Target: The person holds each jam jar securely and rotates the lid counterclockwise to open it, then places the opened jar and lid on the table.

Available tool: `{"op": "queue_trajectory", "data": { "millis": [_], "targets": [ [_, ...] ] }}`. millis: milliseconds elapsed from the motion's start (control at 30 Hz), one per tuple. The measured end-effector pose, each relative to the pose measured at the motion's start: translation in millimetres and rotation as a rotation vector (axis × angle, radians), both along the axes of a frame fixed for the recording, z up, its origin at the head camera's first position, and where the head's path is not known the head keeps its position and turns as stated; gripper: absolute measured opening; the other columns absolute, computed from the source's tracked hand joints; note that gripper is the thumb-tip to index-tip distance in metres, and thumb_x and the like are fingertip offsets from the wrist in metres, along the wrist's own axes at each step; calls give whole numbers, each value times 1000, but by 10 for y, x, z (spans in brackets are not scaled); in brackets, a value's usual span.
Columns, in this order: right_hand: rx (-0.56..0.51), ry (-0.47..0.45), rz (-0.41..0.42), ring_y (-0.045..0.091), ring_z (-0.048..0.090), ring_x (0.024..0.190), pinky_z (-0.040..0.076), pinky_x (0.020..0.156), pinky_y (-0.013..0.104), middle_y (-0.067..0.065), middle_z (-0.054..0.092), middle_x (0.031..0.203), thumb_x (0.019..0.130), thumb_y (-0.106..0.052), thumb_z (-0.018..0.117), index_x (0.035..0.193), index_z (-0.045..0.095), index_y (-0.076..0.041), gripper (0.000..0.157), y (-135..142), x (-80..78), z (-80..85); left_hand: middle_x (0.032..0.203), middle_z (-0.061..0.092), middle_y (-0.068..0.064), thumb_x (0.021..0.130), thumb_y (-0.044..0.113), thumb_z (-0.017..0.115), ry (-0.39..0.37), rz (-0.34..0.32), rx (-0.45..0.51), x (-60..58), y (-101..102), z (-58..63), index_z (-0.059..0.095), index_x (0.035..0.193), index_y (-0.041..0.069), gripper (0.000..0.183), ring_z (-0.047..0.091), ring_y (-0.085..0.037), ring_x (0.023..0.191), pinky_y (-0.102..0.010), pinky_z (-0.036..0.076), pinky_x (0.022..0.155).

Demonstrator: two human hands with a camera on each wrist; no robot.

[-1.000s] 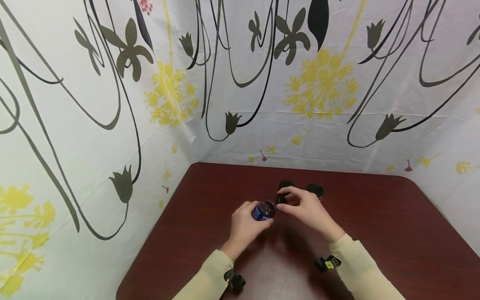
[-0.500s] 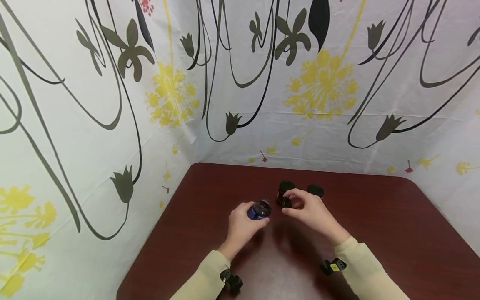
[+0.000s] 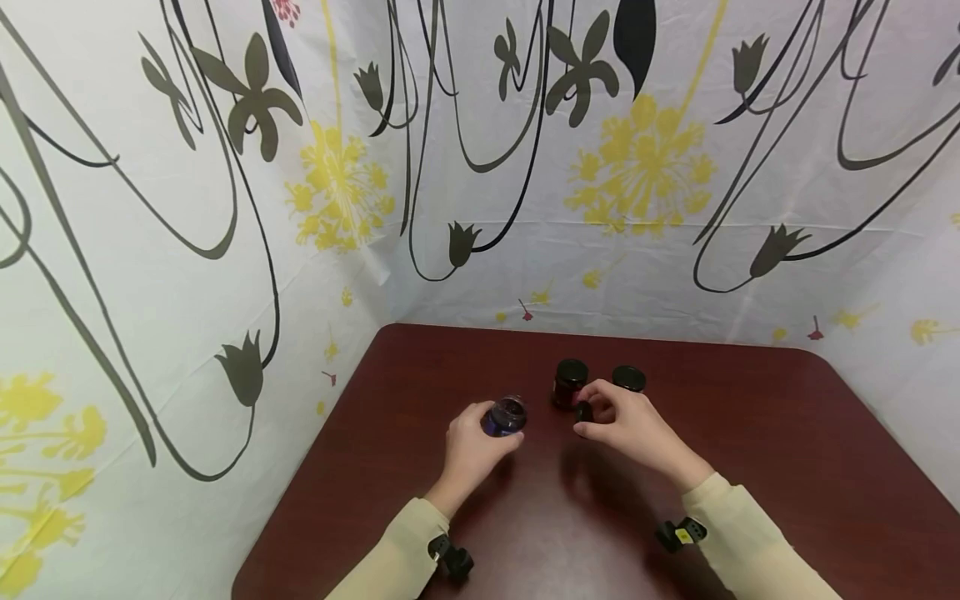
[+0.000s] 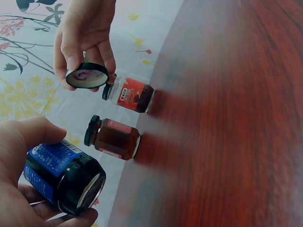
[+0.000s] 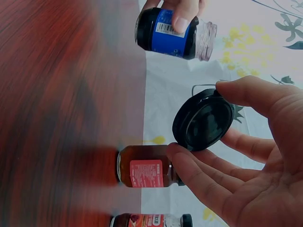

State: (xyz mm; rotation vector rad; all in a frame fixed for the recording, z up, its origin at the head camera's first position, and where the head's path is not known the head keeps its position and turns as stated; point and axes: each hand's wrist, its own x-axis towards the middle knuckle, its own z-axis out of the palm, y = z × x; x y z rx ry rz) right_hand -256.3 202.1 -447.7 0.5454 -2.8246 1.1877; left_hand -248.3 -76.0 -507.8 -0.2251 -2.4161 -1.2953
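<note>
Holding an open blue-labelled jar [image 3: 504, 419] left of the amber jar [image 3: 567, 392], a black lid [image 5: 203, 119] in front of the latter.
The left hand [image 3: 472, 450] curls its fingers round the blue-labelled jar; the right hand [image 3: 630, 423] pinches the black lid. Both are farther apart than a second ago. Right of the amber jar, the right hand partly hides a red-labelled jar [image 3: 628, 377].

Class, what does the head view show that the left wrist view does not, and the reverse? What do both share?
Only head: both sleeves, the black wrist devices, and the open mouth of the blue-labelled jar.
Only left wrist: the pale underside of the lid, and the blue-labelled jar's base.
Both: the left hand gripping that jar, the right hand pinching the lid, two other jars, the table and the floral backdrop.
</note>
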Motion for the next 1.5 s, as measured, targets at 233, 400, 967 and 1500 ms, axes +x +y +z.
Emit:
{"op": "queue_trajectory", "data": {
  "millis": [233, 400, 967, 1500],
  "targets": [
    [42, 12, 3, 12, 67, 94, 54, 78, 38, -3, 65, 107, 83, -46, 82, 114, 59, -33, 41, 104, -18, -52, 104, 68, 7, 70, 36, 91, -25, 16, 10, -21, -72, -10, 70, 114, 17, 53, 64, -15, 92, -39, 52, 77],
    [55, 3, 16, 14, 68, 94, 54, 76, 36, -3, 65, 104, 82, -44, 83, 113, 59, -26, 44, 186, 27, -79, 102, 68, 7, 69, 37, 91, -32, 28, -11, -35, -107, -43, 69, 112, 18, 52, 65, -14, 91, -38, 52, 76],
    [180, 25, -56, 13, 57, 70, 44, 59, 31, -6, 63, 83, 80, -49, 83, 103, 55, -21, 46, 587, 91, -172, 104, 67, 9, 71, 39, 90, -53, 47, -4, -54, -245, -132, 67, 112, 20, 50, 64, -13, 92, -39, 51, 78],
    [273, 67, -119, 11, 49, 62, 37, 55, 28, -13, 61, 71, 77, -52, 84, 87, 57, -22, 41, 831, 133, -231, 103, 67, 9, 70, 38, 91, -15, 97, -1, -85, -389, -175, 68, 109, 19, 49, 65, -15, 93, -42, 51, 81]
  ]
}}
